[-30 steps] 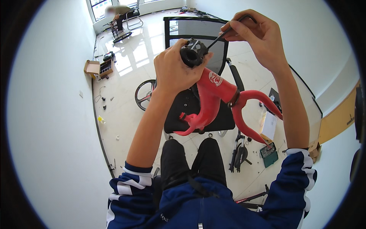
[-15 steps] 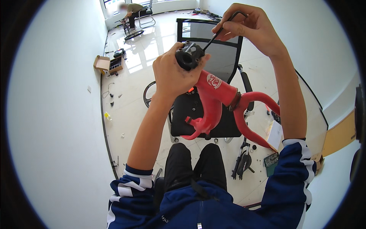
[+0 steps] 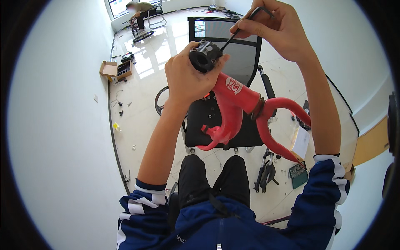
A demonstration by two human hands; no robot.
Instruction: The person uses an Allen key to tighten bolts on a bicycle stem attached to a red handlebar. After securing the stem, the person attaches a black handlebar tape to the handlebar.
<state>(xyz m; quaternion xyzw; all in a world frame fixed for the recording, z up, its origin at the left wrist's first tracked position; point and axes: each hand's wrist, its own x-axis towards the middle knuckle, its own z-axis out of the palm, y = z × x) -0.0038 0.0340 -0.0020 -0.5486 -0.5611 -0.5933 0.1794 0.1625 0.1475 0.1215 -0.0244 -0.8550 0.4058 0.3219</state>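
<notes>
My left hand (image 3: 189,79) is wrapped round a black bicycle stem (image 3: 201,62) at the top of the red bike frame (image 3: 230,116). A red fork (image 3: 266,132) joins the lower end of the head tube and spreads to the right. Between the fingertips of my right hand (image 3: 279,33) is a black hex key (image 3: 230,40), its bent end up by my palm. The key's tip reaches the right side of the stem; whether it sits in a bolt is too small to tell. Frame and fork hang above the seat of a black mesh-backed chair (image 3: 200,135).
On the seat lie small dark parts. A black suspension fork (image 3: 266,173) and a green case (image 3: 298,178) are on the floor at right. An open cardboard box (image 3: 109,70) stands by the left wall. Far off, a person (image 3: 141,8) sits bent over a bicycle wheel (image 3: 143,37).
My right hand and the hex key have shifted slightly up, the key's tip still at the stem. The whole view has shifted a little; my left hand keeps its grip.
</notes>
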